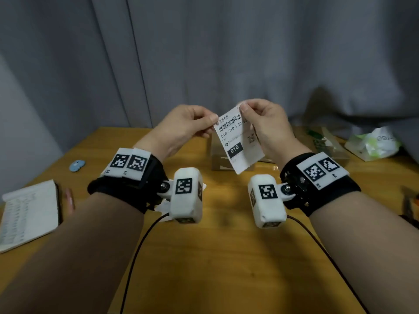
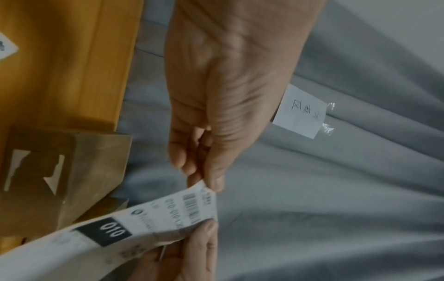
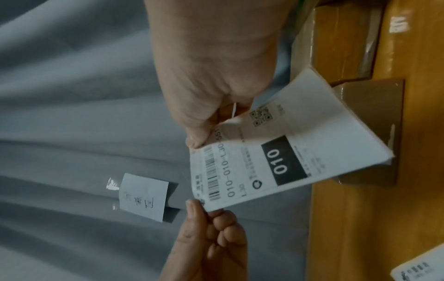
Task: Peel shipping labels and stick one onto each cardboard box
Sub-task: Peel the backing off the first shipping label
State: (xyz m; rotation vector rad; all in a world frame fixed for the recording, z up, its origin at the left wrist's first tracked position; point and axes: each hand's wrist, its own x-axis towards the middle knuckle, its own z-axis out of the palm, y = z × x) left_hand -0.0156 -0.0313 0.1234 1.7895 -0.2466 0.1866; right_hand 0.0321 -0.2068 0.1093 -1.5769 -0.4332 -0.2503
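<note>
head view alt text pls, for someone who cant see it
Two hands hold a white shipping label up over a wooden table: the left hand pinches its top left corner, the right hand its top right. A cardboard box sits behind it.

Both hands raised (fingers [image 1: 213,118] pinched).

The shipping label [image 1: 238,141] is white with black barcode stripes, black digits and a black block bearing white "010", the cardboard box [image 1: 217,155] behind it is dull brown, the table [image 1: 215,257] is honey-yellow wood, and the curtain [image 1: 204,53] is plain grey.
</note>
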